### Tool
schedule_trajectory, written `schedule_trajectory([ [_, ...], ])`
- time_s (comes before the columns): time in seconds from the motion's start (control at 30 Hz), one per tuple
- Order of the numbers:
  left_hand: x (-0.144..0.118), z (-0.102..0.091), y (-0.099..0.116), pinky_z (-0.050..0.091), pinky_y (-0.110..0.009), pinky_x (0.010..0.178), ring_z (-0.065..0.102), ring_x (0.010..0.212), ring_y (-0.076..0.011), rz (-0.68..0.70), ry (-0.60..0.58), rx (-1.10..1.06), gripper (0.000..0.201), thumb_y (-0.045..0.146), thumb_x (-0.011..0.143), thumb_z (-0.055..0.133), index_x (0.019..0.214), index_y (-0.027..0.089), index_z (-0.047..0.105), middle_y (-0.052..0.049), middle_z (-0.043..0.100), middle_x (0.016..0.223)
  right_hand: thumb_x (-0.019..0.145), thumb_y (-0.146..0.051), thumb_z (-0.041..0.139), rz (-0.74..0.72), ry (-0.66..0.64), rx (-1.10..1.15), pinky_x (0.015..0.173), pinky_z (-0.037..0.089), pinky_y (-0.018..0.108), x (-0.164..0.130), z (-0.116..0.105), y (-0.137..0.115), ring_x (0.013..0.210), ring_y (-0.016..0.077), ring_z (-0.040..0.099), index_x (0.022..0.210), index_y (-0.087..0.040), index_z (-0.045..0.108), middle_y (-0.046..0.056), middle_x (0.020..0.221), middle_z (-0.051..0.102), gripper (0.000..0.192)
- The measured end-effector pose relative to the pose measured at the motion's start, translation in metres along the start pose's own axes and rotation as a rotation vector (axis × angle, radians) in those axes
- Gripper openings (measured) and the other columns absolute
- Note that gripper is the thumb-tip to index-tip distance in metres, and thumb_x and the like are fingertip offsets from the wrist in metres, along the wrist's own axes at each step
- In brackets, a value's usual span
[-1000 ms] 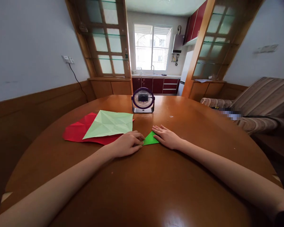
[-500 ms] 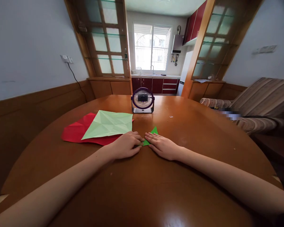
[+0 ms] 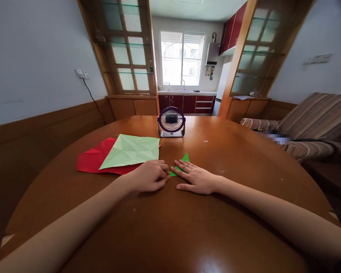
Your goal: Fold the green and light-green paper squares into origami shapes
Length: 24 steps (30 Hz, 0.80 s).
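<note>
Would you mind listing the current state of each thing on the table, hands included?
left hand: curled, fingertips pressing the folded paper's left corner
right hand: flat, palm down on the folded paper
bright green paper: folded into a small triangle, mostly covered by the hands
pale green sheet: unfolded, creased, lying on the red sheet
red sheet: unfolded, creased, flat on the table
desk fan: upright, facing the camera

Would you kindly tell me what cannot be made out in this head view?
- Bright green paper: mostly hidden under the right hand; its shape is unclear.
- Left hand: curled fingers hide any grip.
- Red sheet: partly covered by the pale green sheet.
- Patch on the sofa: blurred.
</note>
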<state>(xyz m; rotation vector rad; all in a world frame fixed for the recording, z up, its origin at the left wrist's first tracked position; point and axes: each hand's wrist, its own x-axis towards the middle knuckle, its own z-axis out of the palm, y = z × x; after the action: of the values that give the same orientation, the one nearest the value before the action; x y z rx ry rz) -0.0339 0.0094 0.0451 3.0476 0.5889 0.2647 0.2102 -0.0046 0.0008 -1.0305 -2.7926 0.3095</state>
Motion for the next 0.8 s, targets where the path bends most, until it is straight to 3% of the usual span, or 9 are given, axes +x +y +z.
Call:
schedule_trajectory([
  [0.17,0.001,-0.003,-0.002,0.043,-0.026,0.08,0.058,0.089,-0.0162,-0.056,-0.007,-0.12,0.023,0.02,0.092,0.049,0.084,0.019,0.071,-0.003,0.066,0.09,0.091,-0.069,0.034,0.012,-0.012,-0.002,0.121,0.011,0.047,-0.001,-0.004,-0.002,0.147,0.0301,0.006,0.153,-0.022,0.019,0.01,0.16,0.007,0.08],
  [0.33,-0.004,-0.002,-0.009,0.045,-0.028,0.084,0.061,0.092,-0.0168,-0.099,-0.028,-0.272,0.029,0.026,0.095,0.047,0.084,0.018,0.073,-0.005,0.069,0.099,0.09,-0.071,0.03,0.028,-0.063,-0.012,0.121,0.01,0.045,0.0,-0.008,-0.005,0.147,0.0303,0.005,0.153,-0.014,0.018,0.014,0.159,0.008,0.086],
  [0.57,-0.022,0.003,-0.01,0.042,-0.036,0.101,0.054,0.12,-0.0208,-0.096,-0.015,-0.313,0.028,0.027,0.096,0.047,0.11,0.024,0.071,-0.005,0.066,0.123,0.09,-0.072,0.029,0.044,-0.051,0.015,0.122,0.011,0.042,0.0,-0.01,-0.006,0.147,0.0278,0.009,0.153,-0.008,0.015,0.015,0.158,0.012,0.091],
  [0.7,-0.023,0.009,-0.007,0.045,-0.036,0.097,0.058,0.113,-0.0213,-0.101,0.044,-0.232,0.029,0.026,0.096,0.045,0.108,0.023,0.072,-0.006,0.067,0.121,0.089,-0.072,0.029,0.047,-0.036,0.005,0.122,0.01,0.04,0.0,-0.009,-0.006,0.147,0.0269,0.009,0.152,-0.006,0.015,0.016,0.158,0.013,0.092],
  [0.8,-0.023,0.016,-0.011,0.046,-0.034,0.095,0.061,0.109,-0.0198,-0.118,0.124,-0.291,0.032,0.028,0.097,0.043,0.106,0.021,0.072,-0.007,0.069,0.116,0.09,-0.072,0.03,0.034,-0.024,0.012,0.122,0.01,0.04,0.0,-0.008,-0.005,0.147,0.0267,0.009,0.152,-0.006,0.015,0.016,0.158,0.013,0.092],
])
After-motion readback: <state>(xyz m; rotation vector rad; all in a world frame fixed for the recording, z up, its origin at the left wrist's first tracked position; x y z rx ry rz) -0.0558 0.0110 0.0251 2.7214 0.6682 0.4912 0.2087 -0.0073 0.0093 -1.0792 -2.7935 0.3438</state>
